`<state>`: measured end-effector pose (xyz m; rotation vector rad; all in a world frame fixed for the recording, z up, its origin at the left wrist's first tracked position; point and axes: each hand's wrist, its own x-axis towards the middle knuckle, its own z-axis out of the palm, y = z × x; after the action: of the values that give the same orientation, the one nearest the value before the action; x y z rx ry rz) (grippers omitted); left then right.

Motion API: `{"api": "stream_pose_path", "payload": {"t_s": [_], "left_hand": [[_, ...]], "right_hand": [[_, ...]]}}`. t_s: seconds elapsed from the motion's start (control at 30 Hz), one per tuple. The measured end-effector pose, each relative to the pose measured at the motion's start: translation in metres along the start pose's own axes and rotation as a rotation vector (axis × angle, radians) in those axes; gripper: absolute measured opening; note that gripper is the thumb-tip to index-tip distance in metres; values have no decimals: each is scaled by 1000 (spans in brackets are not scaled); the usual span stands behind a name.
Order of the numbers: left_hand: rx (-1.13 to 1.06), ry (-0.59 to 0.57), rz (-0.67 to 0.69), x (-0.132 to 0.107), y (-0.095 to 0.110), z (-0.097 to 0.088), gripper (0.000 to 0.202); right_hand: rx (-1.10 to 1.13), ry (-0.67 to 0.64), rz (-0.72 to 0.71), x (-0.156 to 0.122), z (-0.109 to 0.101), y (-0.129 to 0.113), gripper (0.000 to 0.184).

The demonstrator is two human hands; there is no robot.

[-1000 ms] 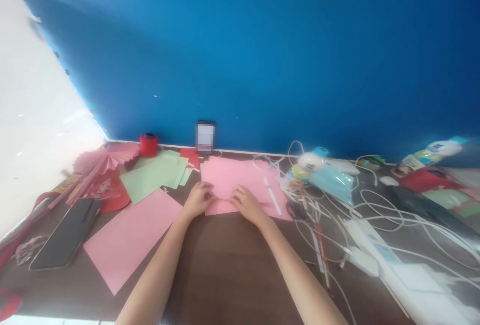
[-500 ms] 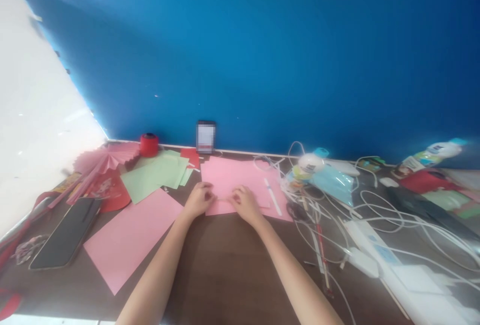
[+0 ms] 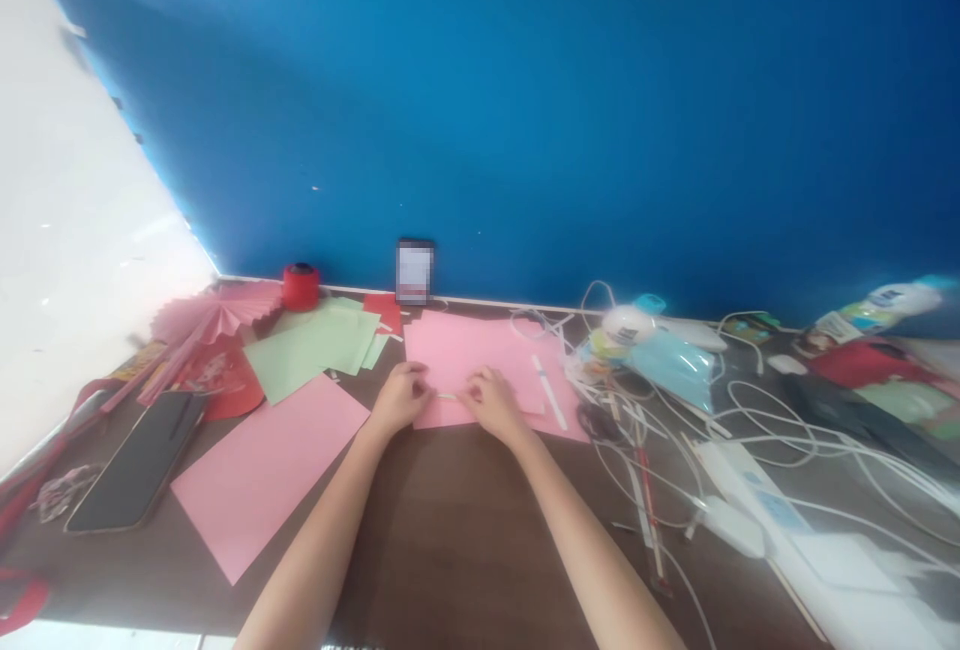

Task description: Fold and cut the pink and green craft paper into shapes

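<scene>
Several pink paper sheets (image 3: 480, 345) lie stacked before me on the brown table. At their near edge, my left hand (image 3: 403, 395) is closed, thumb and fingers pinching the front of the top pink paper. My right hand (image 3: 491, 400) pinches the same edge a short way to the right, fingers curled. Between the two hands a small pale strip (image 3: 446, 396) shows along the edge; blur hides whether it is a fold or a separate piece. A white pen (image 3: 549, 393) rests on the sheets, right of my right hand.
To the left lie a loose pink sheet (image 3: 270, 475), green papers (image 3: 319, 348), a black phone (image 3: 135, 465) and a pleated pink paper fan (image 3: 217, 315). A red tape roll (image 3: 301, 288) stands behind. On the right are tangled white cables (image 3: 795, 430), a bottle (image 3: 626, 325) and a power strip (image 3: 750, 490).
Both hands stay at the paper's near edge, with only slight finger movement. The pale strip between them shows more clearly now. The whole view has shifted a little.
</scene>
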<state>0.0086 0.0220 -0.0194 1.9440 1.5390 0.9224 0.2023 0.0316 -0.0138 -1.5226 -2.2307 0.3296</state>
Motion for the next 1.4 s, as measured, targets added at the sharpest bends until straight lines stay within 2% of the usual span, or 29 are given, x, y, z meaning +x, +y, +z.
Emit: {"api": "stream_pose_path", "payload": {"t_s": [0.1, 0.2, 0.3, 0.4, 0.5, 0.7, 0.83, 0.93, 1.07, 1.23, 1.33, 1.4], "left_hand": [[-4, 8, -11, 0, -1, 1, 13], [-14, 9, -15, -1, -1, 1, 13], [-12, 18, -9, -1, -2, 3, 13], [3, 19, -3, 0, -3, 4, 14], [7, 14, -5, 0, -4, 4, 14], [5, 35, -10, -2, -5, -2, 16], [53, 88, 35, -2, -8, 0, 10], [76, 106, 49, -2, -12, 3, 16], [94, 100, 92, -4, -15, 0, 15], [278, 183, 154, -17, 2, -3, 25], [422, 117, 261, -30, 19, 12, 35], [526, 77, 269, -38, 27, 25, 41]], "right_hand": [[-55, -26, 26, 1, -3, -5, 22], [-182, 39, 18, -3, -5, -15, 16], [-289, 111, -171, -13, -1, -27, 10], [-314, 92, -312, -23, 6, -34, 22], [-324, 55, -300, -28, 10, -34, 32], [-363, -15, -280, -28, 8, -33, 39], [-370, -28, -279, -28, 6, -33, 40], [-374, -27, -273, -30, 6, -32, 41], [-379, -15, -274, -32, 8, -32, 43], [-357, 7, -266, -33, 13, -31, 44], [-343, 16, -260, -33, 15, -31, 40], [-342, 20, -249, -34, 16, -31, 37]]}}
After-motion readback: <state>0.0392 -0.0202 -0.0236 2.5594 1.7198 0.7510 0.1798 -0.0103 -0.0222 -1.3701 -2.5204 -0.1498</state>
